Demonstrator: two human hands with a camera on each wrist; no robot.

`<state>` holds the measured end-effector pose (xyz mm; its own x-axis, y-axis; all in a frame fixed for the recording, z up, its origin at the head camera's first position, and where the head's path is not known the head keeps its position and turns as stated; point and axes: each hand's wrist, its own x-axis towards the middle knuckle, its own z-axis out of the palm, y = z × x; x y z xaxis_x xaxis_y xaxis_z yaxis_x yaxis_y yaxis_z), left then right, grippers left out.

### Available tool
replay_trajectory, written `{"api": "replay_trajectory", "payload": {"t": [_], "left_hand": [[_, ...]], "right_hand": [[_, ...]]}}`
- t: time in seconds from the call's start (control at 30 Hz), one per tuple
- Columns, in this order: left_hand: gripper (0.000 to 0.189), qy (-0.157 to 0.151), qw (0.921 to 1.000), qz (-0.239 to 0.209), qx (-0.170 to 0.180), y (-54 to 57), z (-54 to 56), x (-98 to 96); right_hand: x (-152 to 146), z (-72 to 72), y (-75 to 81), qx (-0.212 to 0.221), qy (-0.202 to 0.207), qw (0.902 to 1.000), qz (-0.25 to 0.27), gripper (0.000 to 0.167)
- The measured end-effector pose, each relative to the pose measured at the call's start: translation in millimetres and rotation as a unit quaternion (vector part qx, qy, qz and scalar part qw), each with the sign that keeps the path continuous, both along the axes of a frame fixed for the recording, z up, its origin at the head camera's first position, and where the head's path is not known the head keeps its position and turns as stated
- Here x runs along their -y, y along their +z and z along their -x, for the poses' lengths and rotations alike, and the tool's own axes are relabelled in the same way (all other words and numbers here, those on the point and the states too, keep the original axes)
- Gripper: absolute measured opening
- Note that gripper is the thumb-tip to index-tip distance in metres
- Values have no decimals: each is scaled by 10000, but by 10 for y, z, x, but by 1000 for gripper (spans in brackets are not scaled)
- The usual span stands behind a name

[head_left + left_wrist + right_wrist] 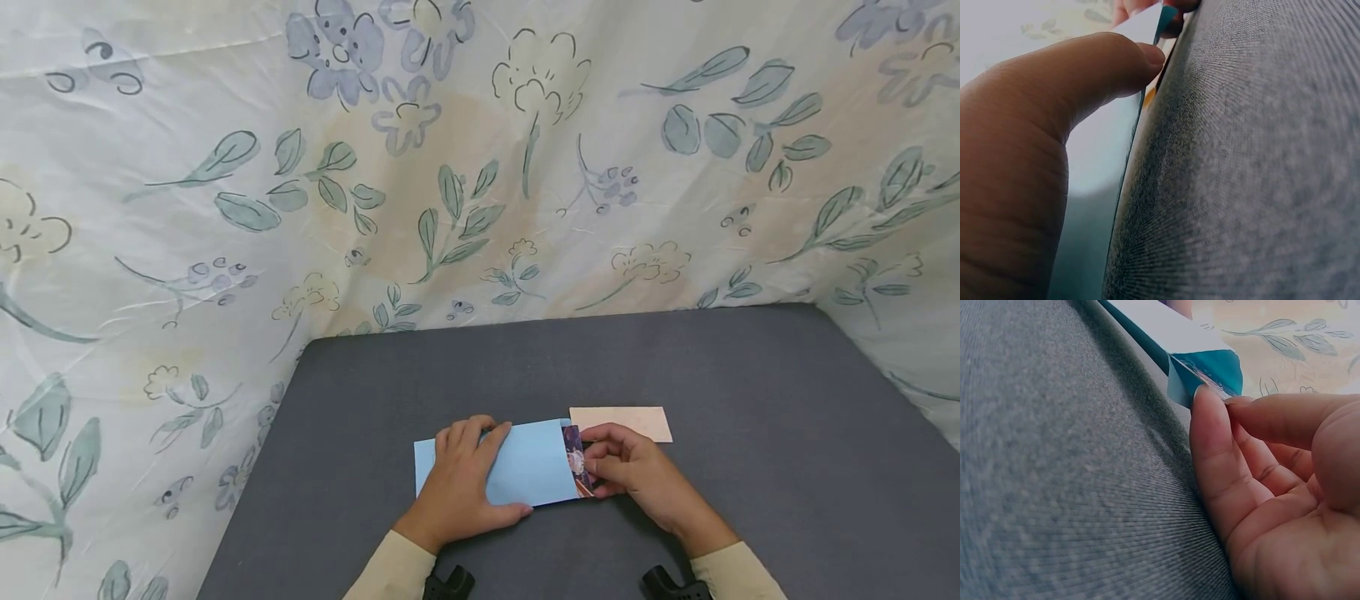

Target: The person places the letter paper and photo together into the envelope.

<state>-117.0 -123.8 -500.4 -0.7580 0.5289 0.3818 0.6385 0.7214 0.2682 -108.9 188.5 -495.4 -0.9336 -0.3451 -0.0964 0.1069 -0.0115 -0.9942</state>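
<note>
A light blue envelope (531, 462) lies lengthwise near the front of the dark grey table. My left hand (467, 490) rests on its left part, thumb along the near edge, pressing it down. From the envelope's right end sticks out a strip of a dark printed card (575, 460), the rest hidden inside. My right hand (637, 471) pinches that card's outer edge between thumb and fingers. The right wrist view shows the envelope's mouth (1225, 367) gaping around the card, close to the fingertips.
A pale peach paper piece (626, 418) lies just behind the right hand, partly covered by the hand. The grey tabletop (360, 392) reaches back to a floral curtain (457, 208), which also hangs at both sides.
</note>
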Motion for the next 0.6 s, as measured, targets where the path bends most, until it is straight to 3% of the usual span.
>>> {"api": "replay_trajectory", "payload": {"t": [0.6], "left_hand": [[105,-61,9999,80,-131,53,43,11]], "right_hand": [[61,21,19,51,-147,9999,56,43]]}}
